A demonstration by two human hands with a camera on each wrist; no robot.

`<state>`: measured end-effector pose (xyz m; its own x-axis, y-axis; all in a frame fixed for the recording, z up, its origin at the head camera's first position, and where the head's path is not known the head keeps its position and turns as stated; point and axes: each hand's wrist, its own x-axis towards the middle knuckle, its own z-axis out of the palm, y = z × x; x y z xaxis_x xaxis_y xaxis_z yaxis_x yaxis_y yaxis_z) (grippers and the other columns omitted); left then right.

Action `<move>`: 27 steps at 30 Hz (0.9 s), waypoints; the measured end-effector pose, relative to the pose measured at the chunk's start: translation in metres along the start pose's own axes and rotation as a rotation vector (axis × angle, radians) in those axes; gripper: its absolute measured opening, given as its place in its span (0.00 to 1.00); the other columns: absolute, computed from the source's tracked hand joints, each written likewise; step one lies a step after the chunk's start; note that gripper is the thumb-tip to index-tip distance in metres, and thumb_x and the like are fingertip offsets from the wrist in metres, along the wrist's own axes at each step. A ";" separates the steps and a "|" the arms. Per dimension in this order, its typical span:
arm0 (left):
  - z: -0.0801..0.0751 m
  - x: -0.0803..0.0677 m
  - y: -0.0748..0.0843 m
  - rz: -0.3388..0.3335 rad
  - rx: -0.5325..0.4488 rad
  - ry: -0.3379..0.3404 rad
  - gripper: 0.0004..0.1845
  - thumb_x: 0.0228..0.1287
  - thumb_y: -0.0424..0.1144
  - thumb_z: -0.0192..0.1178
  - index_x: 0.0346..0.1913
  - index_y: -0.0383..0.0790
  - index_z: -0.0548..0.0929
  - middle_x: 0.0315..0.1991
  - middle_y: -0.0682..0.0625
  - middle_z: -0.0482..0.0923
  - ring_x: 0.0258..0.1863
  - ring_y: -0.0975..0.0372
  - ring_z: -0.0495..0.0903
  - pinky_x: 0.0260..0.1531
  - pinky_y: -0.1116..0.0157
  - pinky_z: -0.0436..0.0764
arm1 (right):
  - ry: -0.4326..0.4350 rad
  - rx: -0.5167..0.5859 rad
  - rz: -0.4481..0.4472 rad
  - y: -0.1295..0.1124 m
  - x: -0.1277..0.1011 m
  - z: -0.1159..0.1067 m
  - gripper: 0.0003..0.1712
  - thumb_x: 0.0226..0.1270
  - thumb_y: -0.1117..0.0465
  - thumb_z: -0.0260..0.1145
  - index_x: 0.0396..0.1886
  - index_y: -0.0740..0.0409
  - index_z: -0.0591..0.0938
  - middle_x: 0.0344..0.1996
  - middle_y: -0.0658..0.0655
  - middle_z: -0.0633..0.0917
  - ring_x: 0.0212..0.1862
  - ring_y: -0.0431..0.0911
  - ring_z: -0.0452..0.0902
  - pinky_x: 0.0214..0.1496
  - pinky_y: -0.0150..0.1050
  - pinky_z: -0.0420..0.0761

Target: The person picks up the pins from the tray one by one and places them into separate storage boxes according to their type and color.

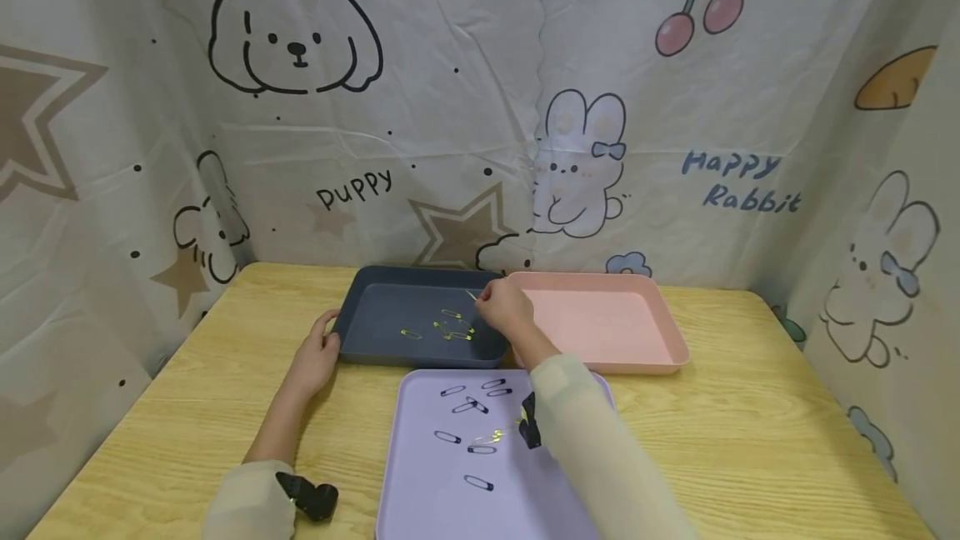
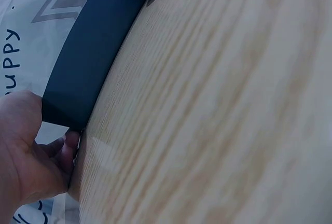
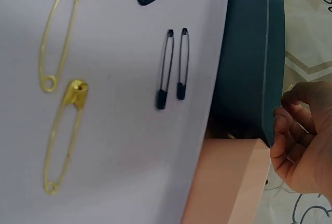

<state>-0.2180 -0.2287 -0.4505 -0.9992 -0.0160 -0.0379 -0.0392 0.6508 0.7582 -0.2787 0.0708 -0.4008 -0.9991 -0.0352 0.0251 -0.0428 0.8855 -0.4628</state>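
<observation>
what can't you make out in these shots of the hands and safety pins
- Head view: whether the right hand pinches a gold pin over the dark blue tray; too small.
- Left wrist view: left hand cut off by the edge; tray inside hidden by its wall.
- Right wrist view: fingertips hidden behind the tray rim.
</observation>
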 end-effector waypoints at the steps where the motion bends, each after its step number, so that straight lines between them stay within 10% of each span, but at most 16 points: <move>1: 0.000 0.000 0.001 -0.002 0.002 0.001 0.27 0.73 0.39 0.32 0.72 0.41 0.50 0.23 0.50 0.61 0.21 0.60 0.62 0.27 0.64 0.64 | 0.002 0.001 0.000 0.000 0.000 0.001 0.08 0.59 0.57 0.61 0.31 0.52 0.85 0.33 0.49 0.85 0.32 0.44 0.78 0.30 0.38 0.73; 27: -0.001 -0.001 0.002 -0.006 0.003 0.002 0.26 0.73 0.38 0.32 0.72 0.40 0.50 0.23 0.50 0.61 0.22 0.60 0.63 0.28 0.64 0.64 | 0.048 0.082 -0.040 0.009 -0.001 0.005 0.12 0.60 0.55 0.60 0.38 0.55 0.84 0.37 0.53 0.85 0.38 0.48 0.79 0.39 0.43 0.77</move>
<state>-0.2172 -0.2279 -0.4484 -0.9989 -0.0214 -0.0417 -0.0456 0.6531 0.7559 -0.2779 0.0769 -0.4095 -0.9952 -0.0456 0.0868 -0.0850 0.8426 -0.5319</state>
